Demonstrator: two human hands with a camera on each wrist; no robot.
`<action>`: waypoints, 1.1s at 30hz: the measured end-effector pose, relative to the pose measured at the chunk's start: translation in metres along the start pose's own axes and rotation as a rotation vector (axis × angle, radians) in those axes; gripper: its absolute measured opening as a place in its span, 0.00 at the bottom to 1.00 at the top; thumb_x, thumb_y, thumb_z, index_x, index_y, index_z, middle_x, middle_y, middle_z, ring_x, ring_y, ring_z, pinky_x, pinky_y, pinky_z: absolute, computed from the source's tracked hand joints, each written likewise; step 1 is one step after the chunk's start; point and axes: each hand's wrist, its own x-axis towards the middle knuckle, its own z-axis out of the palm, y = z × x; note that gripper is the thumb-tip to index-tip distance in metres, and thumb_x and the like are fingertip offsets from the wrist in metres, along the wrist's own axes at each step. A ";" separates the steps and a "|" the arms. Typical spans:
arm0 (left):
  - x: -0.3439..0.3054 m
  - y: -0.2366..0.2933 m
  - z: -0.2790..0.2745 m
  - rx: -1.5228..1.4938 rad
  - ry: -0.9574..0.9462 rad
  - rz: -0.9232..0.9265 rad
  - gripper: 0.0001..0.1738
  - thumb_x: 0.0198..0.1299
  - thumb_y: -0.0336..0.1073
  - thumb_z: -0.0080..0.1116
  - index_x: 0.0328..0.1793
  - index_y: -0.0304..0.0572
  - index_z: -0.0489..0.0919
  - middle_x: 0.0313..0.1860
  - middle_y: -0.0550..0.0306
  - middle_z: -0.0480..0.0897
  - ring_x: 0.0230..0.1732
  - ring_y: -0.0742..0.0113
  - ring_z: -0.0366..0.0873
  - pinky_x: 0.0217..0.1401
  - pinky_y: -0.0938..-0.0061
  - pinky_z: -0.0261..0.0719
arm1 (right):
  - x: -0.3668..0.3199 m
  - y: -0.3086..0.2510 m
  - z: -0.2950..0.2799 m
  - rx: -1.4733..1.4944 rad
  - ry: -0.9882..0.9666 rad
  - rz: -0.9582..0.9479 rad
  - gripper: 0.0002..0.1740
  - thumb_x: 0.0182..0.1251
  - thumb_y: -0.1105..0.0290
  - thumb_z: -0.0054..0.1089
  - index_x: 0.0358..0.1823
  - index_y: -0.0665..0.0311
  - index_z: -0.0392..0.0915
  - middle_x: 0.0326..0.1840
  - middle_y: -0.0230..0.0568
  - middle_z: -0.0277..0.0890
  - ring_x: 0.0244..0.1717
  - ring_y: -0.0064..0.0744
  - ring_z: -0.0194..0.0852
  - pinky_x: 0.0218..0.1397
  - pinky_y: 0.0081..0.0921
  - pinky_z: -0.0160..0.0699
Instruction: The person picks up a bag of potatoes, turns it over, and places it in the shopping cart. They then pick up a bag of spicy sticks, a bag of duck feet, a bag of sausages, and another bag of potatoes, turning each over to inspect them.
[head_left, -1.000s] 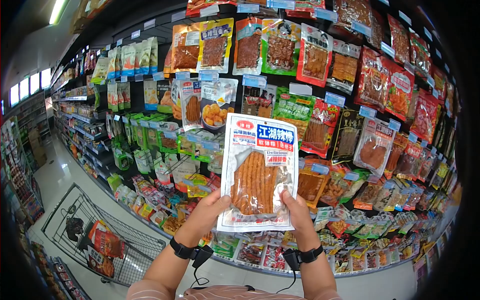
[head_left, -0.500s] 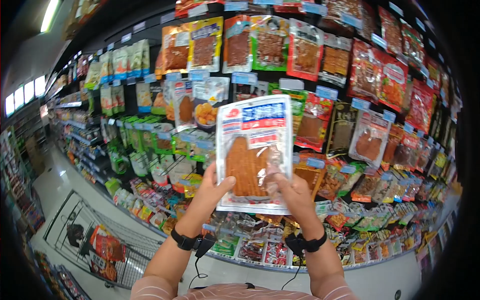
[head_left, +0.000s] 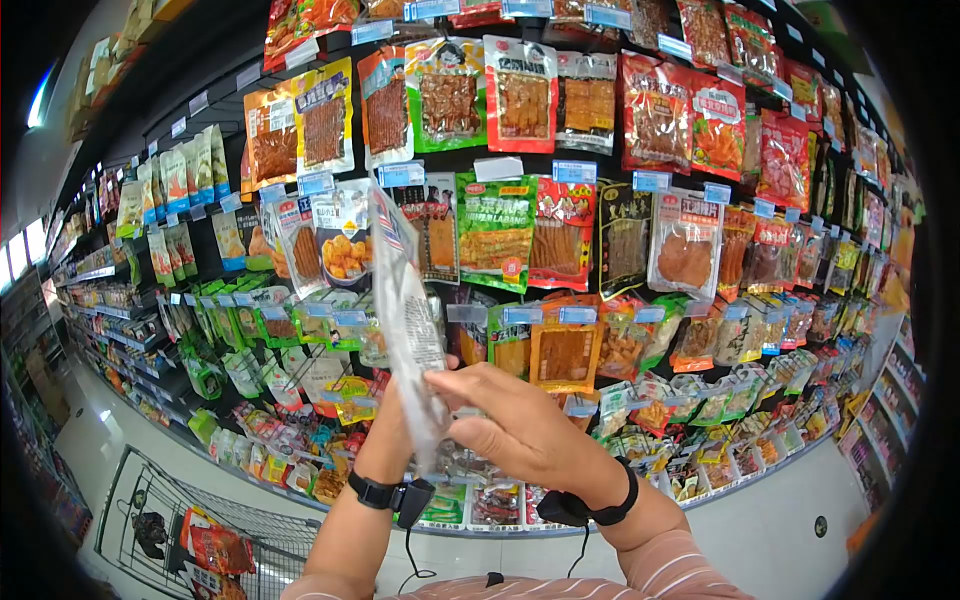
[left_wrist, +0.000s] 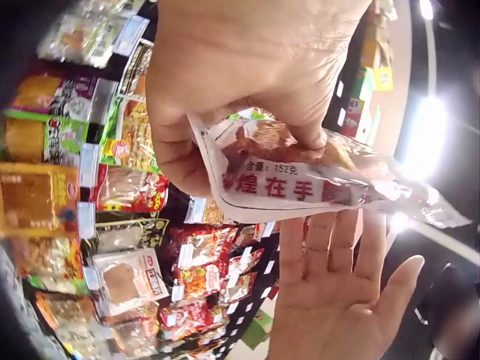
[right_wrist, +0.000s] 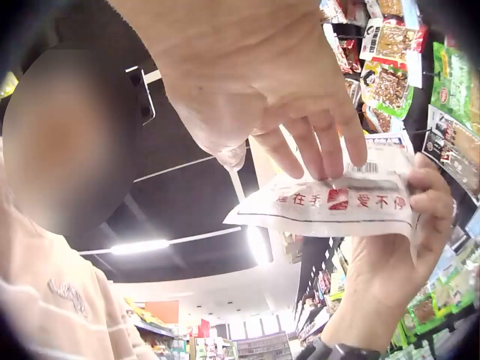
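Observation:
A white-edged plastic snack bag (head_left: 410,320) with a clear window is turned nearly edge-on in the head view, upright in front of the shelves. My left hand (head_left: 390,430) grips its left side, largely hidden behind it; in the left wrist view the thumb presses on the window side of the bag (left_wrist: 285,184). My right hand (head_left: 520,425) has its fingers straight, their tips at the printed back of the bag. The right wrist view shows those fingers against the back near a barcode (right_wrist: 364,168), with red lettering below it.
Hanging snack packets fill the rack ahead, among them a green packet (head_left: 495,235) and an orange one (head_left: 565,345). Blue price tags (head_left: 575,171) line the rails. A wire shopping cart (head_left: 270,560) holding red packets stands at the lower left on a pale floor (head_left: 120,420).
The bag has turned from front-facing to edge-on and shifted left. My right hand has let go of its right edge and straightened its fingers against the back. The view has swung right.

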 end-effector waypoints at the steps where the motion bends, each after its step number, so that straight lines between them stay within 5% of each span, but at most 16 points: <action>1: -0.013 0.025 0.042 -0.268 0.161 -0.046 0.31 0.73 0.57 0.46 0.71 0.43 0.67 0.54 0.49 0.79 0.53 0.56 0.80 0.55 0.56 0.82 | -0.001 -0.001 0.004 -0.041 -0.012 -0.051 0.29 0.75 0.54 0.54 0.67 0.68 0.71 0.59 0.54 0.75 0.61 0.49 0.73 0.66 0.40 0.69; 3: 0.000 0.006 0.028 -0.449 0.043 -0.001 0.35 0.73 0.63 0.40 0.72 0.43 0.68 0.56 0.47 0.78 0.52 0.51 0.79 0.54 0.53 0.82 | -0.002 -0.006 0.014 -0.094 -0.003 -0.109 0.28 0.71 0.57 0.60 0.66 0.67 0.73 0.63 0.53 0.72 0.64 0.53 0.70 0.68 0.44 0.67; 4: 0.007 0.009 0.028 -0.577 -0.020 -0.131 0.39 0.73 0.65 0.37 0.75 0.42 0.64 0.58 0.46 0.78 0.52 0.48 0.79 0.53 0.52 0.82 | -0.003 -0.007 0.019 -0.146 0.002 -0.130 0.28 0.70 0.57 0.61 0.66 0.67 0.73 0.64 0.53 0.71 0.65 0.53 0.69 0.68 0.44 0.67; 9: 0.000 -0.009 0.035 -0.785 -0.153 -0.286 0.41 0.72 0.68 0.36 0.80 0.48 0.58 0.68 0.47 0.71 0.49 0.47 0.74 0.44 0.57 0.76 | -0.011 0.001 0.044 -0.299 -0.018 -0.205 0.27 0.65 0.59 0.65 0.59 0.70 0.74 0.68 0.55 0.67 0.67 0.53 0.65 0.67 0.48 0.65; 12: 0.003 -0.016 0.036 -0.867 -0.166 -0.365 0.40 0.72 0.67 0.36 0.79 0.48 0.60 0.65 0.50 0.72 0.47 0.53 0.70 0.48 0.59 0.77 | -0.018 0.004 0.052 -0.314 -0.037 -0.182 0.28 0.62 0.59 0.67 0.58 0.69 0.76 0.69 0.54 0.68 0.69 0.52 0.63 0.70 0.47 0.63; 33: -0.028 -0.035 0.025 -0.826 -0.107 -0.326 0.39 0.75 0.64 0.33 0.81 0.46 0.56 0.69 0.48 0.70 0.47 0.54 0.69 0.51 0.63 0.73 | -0.017 0.016 0.072 -0.284 -0.150 -0.143 0.24 0.63 0.59 0.66 0.55 0.68 0.79 0.63 0.51 0.74 0.68 0.51 0.67 0.69 0.44 0.64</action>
